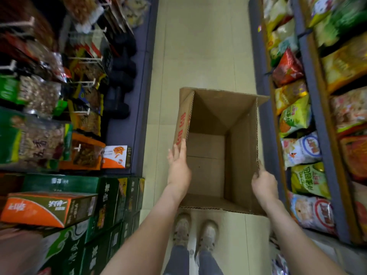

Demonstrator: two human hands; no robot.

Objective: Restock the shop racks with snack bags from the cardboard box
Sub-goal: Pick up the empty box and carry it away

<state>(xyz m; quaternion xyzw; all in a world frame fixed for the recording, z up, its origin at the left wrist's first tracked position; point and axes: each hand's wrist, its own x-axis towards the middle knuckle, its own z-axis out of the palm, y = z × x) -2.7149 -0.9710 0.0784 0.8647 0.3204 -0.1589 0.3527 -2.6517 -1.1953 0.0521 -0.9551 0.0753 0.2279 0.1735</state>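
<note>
While the cardboard box (218, 147), apparently empty, is in the aisle beside the right-hand rack (311, 82), left hand (178, 165) flat against its flap (183, 118), right hand (264, 183) pinching its right wall, the flap could buckle and swing it into the shelved snack bags (296, 116).

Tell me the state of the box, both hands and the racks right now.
cardboard box: top open, empty inside; whether it rests on the floor cannot be told.
left hand: fingers straight, pressed against the box's left wall.
right hand: fingers curled round the box's right wall edge.
right rack: packed with snack bags.
left rack: stocked with packets and cartons.
</note>
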